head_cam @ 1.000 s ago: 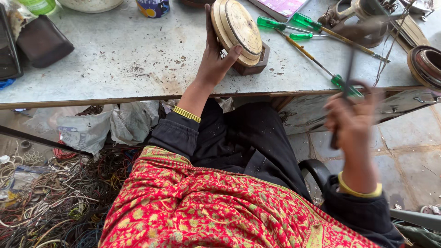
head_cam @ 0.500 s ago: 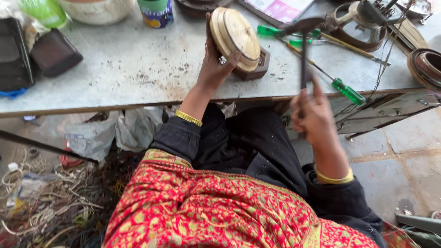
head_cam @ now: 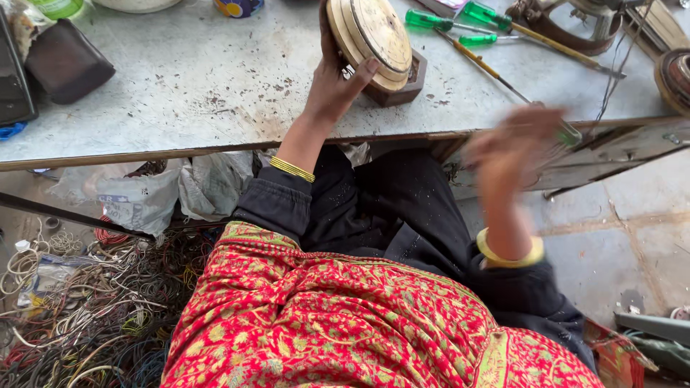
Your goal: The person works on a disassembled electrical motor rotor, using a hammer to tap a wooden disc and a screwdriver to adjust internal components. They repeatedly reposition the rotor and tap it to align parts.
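Observation:
My left hand (head_cam: 332,85) grips a round, tan, layered disc (head_cam: 375,37) from its left side, thumb on the front edge. It is held tilted on edge against a small brown block (head_cam: 404,85) on the grey worktable (head_cam: 180,79). My right hand (head_cam: 512,152) is motion-blurred in front of the table's front edge, fingers curled. It is close to the green handle of a long screwdriver (head_cam: 569,134). The blur hides whether it holds anything. Yellow bangles sit on both wrists.
Two green-handled screwdrivers (head_cam: 438,20) lie at the back of the table beside a brown strap-like part (head_cam: 568,37). A dark pouch (head_cam: 68,66) sits at the left and a round coil (head_cam: 675,75) at the right edge. Tangled wires (head_cam: 86,316) and plastic bags (head_cam: 144,202) lie on the floor.
My right hand, which held a thin dark tool raised near the disc, has dropped down and right toward the table's front edge. The left hand keeps its hold on the disc.

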